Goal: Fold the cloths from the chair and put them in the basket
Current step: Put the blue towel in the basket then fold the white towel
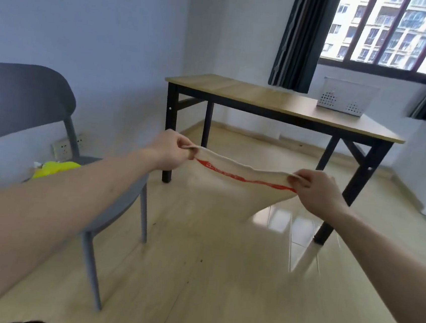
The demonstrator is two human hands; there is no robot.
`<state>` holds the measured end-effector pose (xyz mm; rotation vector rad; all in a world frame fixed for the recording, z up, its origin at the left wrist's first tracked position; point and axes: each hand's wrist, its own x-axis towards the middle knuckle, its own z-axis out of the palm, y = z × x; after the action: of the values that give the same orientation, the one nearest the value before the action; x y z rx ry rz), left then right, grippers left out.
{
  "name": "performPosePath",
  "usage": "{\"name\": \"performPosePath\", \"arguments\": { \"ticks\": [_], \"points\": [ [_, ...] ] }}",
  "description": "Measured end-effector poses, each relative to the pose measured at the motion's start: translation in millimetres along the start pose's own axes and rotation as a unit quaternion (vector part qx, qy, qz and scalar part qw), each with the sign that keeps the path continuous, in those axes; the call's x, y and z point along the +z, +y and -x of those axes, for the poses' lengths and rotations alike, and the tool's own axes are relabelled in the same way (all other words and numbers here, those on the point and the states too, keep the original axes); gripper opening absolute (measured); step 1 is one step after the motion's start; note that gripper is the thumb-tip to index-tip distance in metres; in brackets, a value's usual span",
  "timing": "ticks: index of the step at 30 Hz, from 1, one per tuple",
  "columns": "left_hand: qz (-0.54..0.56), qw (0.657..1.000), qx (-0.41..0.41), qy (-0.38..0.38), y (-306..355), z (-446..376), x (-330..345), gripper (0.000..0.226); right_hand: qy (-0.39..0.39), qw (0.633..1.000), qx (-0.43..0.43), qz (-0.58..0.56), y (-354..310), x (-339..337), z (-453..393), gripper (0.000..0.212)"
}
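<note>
Overhead, a wooden-topped table [265, 98] on black legs stands under the window [393, 33], with dark curtains [298, 38] hanging at either side of the glass. Nearer, at the left, a grey chair [23, 104] stands on the pale floor [194, 277], and a yellow cloth [56, 168] lies bunched on its seat, partly hidden behind the person's left forearm. At the far right corner of the table sits a white perforated basket [344, 99], well apart from the chair. Between chair and table, in the air above the floor, a cream cloth [233, 187] with a red stripe hangs stretched between both hands; red marks run along the stripe, too blurred to read as writing. The left hand [168, 150] pinches one upper corner of the cream cloth, fingers curled round the edge. The right hand [317, 185] pinches the other upper corner in the same way, thumb and fingers closed on the fabric. A white wall socket [63, 147] shows low on the wall behind the chair.
</note>
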<state>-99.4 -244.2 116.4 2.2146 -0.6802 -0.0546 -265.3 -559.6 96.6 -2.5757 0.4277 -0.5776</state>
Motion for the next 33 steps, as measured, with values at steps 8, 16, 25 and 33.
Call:
{"name": "performPosePath", "arguments": {
  "ticks": [8,16,25,33],
  "points": [
    [-0.139,0.943,-0.128,-0.275,-94,96,96,0.033,-0.251,0.963,0.096,0.021,60,90,120,0.022],
    [-0.236,0.842,-0.194,-0.445,-160,157,170,0.035,-0.427,0.887,0.164,0.057,101,158,178,0.019],
    [-0.259,0.848,-0.157,-0.435,-192,161,213,0.041,-0.369,0.899,0.237,0.012,124,210,198,0.013],
    [-0.231,0.878,-0.2,-0.368,-257,138,262,0.025,-0.384,0.891,0.24,0.017,167,266,161,0.014]
  ]
}}
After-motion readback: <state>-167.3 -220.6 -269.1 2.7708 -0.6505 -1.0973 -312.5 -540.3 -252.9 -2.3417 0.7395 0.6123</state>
